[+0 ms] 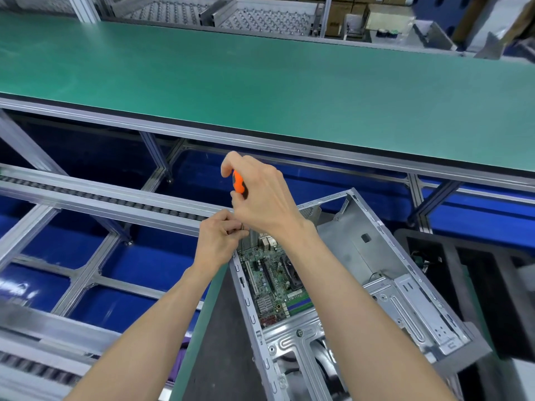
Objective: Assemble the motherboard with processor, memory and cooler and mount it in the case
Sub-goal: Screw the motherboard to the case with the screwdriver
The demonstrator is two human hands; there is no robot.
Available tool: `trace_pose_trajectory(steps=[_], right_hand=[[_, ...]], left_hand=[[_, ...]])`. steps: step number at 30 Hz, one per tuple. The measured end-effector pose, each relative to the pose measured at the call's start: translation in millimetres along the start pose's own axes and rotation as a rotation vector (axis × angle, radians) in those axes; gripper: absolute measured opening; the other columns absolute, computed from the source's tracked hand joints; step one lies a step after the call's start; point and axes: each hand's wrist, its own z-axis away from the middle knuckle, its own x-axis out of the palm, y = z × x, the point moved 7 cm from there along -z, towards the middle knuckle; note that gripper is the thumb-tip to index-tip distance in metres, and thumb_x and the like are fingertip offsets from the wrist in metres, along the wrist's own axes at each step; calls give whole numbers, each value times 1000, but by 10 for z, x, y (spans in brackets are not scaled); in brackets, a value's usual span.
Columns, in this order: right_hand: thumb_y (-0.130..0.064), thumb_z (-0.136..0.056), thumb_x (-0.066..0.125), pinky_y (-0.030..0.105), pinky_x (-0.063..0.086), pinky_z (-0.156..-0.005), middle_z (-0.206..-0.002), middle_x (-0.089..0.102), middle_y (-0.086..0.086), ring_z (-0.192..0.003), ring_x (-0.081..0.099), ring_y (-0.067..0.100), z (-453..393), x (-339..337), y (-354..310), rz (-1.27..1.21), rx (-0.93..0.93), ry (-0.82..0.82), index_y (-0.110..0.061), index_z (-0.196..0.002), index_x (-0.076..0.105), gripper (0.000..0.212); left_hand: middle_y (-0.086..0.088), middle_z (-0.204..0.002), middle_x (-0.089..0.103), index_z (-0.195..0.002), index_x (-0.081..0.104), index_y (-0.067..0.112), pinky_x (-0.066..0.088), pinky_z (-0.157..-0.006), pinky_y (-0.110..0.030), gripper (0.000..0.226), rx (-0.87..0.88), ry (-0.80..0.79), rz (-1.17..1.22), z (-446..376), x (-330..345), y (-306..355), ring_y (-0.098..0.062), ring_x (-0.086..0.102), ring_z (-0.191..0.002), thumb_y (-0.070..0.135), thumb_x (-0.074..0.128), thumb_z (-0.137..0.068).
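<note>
An open grey metal computer case (405, 287) lies in front of me with a green motherboard (272, 282) lying inside it. A black cooler (291, 272) sits on the board, partly hidden by my right forearm. My right hand (260, 198) grips an orange-and-black screwdriver (239, 183) held upright above the case's far left corner. My left hand (221, 235) pinches the lower end of the screwdriver, or something small at its tip, just under the right hand; the tip itself is hidden.
A long green-topped workbench (260, 82) runs across behind the case. Aluminium roller rails (101, 198) and frame bars over a blue floor fill the left. A black foam tray (477, 273) stands right of the case. Cardboard boxes (347, 18) are stacked far back.
</note>
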Motion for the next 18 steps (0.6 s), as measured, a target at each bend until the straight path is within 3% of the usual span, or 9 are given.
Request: trace_pose_trajectory(steps=[2,5,9,12,16,18], right_hand=[[-4,-72,58,44,48,-59,-76,44,-4,-64,47,33,-37,37,-76,135,-6,-16,-20,-91,47,27],[-18,-86,62,43,48,-62,-82,49,0,-67,48,34,-63,36,-98,286,-4,-61,-20,-95,46,19],[-25,-72,66,36,37,-57,-94,47,1,-67,46,32,-61,-1,-112,232,-39,-181,-18,-102,48,36],[-18,-70,66,35,31,-57,-88,48,2,-70,48,32,-89,4,-103,260,-6,-204,-16,-95,45,33],[-25,-87,66,38,31,-60,-68,26,-3,-68,42,30,-85,-51,-36,424,95,-137,-15,-90,37,31],[-25,-82,68,38,32,-60,-71,30,-2,-69,43,30,-110,-60,-84,420,61,-178,-14,-87,43,28]], left_hand=[[12,-55,53,-45,53,36,35,-56,-10,55,29,39,6,26,-21,7,0,50,-55,-2,83,-72],[3,-71,64,-63,74,10,42,-59,-13,18,21,19,-13,35,-1,-10,-7,57,-68,0,83,-74],[5,-58,54,-51,64,26,38,-57,-11,39,6,57,-2,24,-31,-48,-3,53,-56,1,83,-74],[-5,-75,68,-69,78,10,43,-64,-9,13,15,31,-16,18,9,-52,-9,61,-72,-1,83,-73],[-3,-78,61,-71,76,5,46,-64,-13,9,11,0,-14,9,42,-51,-8,57,-74,-1,83,-73],[-3,-77,62,-69,75,3,43,-64,-9,10,-3,-14,-15,7,60,-65,-2,57,-73,-2,82,-74]])
